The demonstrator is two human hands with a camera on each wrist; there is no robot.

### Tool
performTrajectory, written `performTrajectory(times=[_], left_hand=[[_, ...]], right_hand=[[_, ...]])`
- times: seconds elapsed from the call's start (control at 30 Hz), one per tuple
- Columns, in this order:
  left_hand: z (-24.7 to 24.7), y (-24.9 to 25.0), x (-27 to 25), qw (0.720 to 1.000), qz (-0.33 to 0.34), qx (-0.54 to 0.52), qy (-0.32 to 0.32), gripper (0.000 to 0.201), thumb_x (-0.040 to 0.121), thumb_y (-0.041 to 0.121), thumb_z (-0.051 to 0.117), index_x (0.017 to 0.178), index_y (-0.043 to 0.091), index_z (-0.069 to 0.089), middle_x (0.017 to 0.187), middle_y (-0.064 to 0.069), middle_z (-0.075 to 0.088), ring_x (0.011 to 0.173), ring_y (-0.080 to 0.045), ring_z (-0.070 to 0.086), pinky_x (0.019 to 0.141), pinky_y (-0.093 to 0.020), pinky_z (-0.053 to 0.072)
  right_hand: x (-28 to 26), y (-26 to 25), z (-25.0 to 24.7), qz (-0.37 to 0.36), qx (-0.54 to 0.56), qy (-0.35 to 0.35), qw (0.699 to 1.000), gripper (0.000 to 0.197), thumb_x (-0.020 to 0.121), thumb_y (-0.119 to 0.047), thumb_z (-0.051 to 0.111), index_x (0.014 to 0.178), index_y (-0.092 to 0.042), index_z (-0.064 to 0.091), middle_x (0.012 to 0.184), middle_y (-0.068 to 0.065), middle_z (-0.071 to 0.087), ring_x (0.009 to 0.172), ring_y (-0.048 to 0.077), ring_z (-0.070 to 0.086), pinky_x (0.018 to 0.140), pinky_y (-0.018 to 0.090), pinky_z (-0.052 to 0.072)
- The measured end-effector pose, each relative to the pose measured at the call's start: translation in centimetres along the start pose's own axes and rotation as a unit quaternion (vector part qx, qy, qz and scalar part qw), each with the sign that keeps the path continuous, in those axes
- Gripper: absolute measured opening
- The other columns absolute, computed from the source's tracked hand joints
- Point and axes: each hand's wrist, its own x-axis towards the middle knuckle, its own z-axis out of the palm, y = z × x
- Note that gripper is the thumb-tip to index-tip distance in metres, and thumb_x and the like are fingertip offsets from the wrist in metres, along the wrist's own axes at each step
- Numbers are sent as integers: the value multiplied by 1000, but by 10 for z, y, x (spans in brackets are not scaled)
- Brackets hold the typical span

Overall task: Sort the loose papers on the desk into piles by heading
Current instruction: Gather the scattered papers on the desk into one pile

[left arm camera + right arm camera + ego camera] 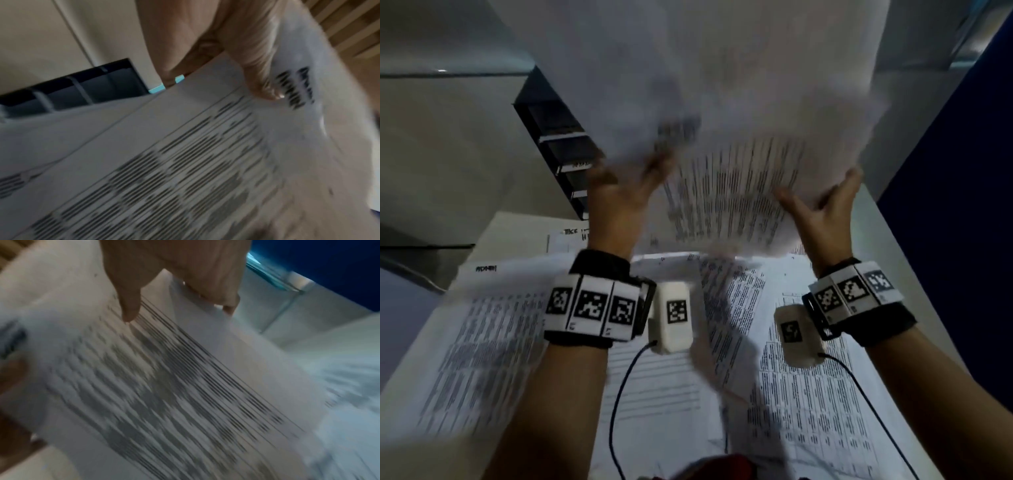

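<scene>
Both hands hold a sheet (739, 192) up above the desk (876, 219): the left hand (619, 192) pinches its left edge, the right hand (825, 205) its right edge, each grip closed on paper. Blur hides the heading, which seems to be near the left thumb (265, 87). Hold the sheet steady, read the heading, then match it to the papers (808, 394) lying below.

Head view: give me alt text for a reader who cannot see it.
Both hands, left hand and right hand, hold up a blurred white printed sheet above a pale desk covered with loose printed papers. Its heading is unreadable.
</scene>
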Motion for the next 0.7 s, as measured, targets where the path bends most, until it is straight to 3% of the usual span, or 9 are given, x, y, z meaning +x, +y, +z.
performTrajectory(times=[0.07, 0.13, 0.2, 0.23, 0.3, 0.4, 0.53, 0.6, 0.7], left_hand=[[-6, -14, -14, 999, -45, 17, -22, 25, 59, 22, 79, 82, 21, 70, 72, 23, 69, 75, 9, 64, 71, -9, 49], [-9, -26, -25, 996, -81, 40, -16, 37, 61, 23, 76, 93, 23, 58, 74, 29, 66, 77, 16, 61, 72, -4, 46], [-10, -35, -33, 992, -118, 36, -16, 35, 74, 5, 71, 92, 27, 51, 74, 33, 64, 75, 18, 59, 70, -1, 43], [-10, -38, -34, 990, -131, 45, -2, 32, 78, 4, 68, 93, 25, 49, 77, 35, 60, 76, 18, 56, 70, 0, 41], [-11, -39, -28, 987, -139, 76, 32, 30, 80, 13, 69, 100, 17, 48, 90, 25, 56, 89, 8, 55, 80, -6, 41], [-8, -26, -7, 987, -78, 123, 68, 46, 78, 24, 72, 113, 5, 51, 105, 6, 58, 102, -9, 54, 90, -20, 43], [0, 9, 19, 993, 32, 74, 81, 21, 76, 13, 73, 89, 17, 58, 85, 15, 68, 73, 15, 59, 75, -11, 47], [3, 18, 27, 992, 77, 61, 80, 22, 75, 11, 73, 94, 9, 64, 89, 12, 69, 78, 7, 63, 79, -20, 52], [2, 19, 34, 997, 67, 23, 31, 22, 73, 14, 75, 91, 19, 64, 83, 16, 72, 88, -8, 67, 82, -30, 53]], right_hand=[[-5, 17, -3, 29, 8, -1, 1000, 101, 66, -26, 81, 137, -13, 11, 136, 9, 39, 123, 13, 47, 103, 30, 42], [-8, 29, -2, 52, 0, -28, 998, 92, 68, -17, 80, 135, -11, 17, 136, 12, 39, 122, 10, 47, 103, 26, 42], [-10, 32, 3, 61, -63, -46, 995, 50, 76, -5, 72, 112, -10, 38, 103, 1, 55, 89, -16, 53, 77, 6, 45], [-10, 31, 7, 54, -106, -38, 992, 32, 79, -3, 69, 95, -14, 44, 84, -7, 52, 69, -21, 51, 62, 1, 41], [-7, 25, 13, 23, -145, -9, 989, 33, 82, 1, 63, 75, -24, 41, 69, -13, 43, 54, -20, 46, 50, 2, 34], [9, 0, 15, -39, -68, -4, 997, 21, 78, -1, 62, 87, -17, 51, 79, -9, 56, 65, -18, 52, 61, 3, 40], [24, -20, 6, -22, -14, -65, 998, 37, 70, -5, 76, 104, -2, 62, 88, -5, 70, 82, 5, 65, 71, 18, 51], [23, -24, 4, -10, -39, -72, 997, 34, 72, -3, 75, 103, -8, 64, 90, 4, 68, 75, 1, 65, 67, 16, 52], [25, -33, 0, -30, -34, -33, 998, 25, 76, -4, 71, 99, -10, 64, 75, -4, 69, 61, -3, 63, 60, 18, 53]])
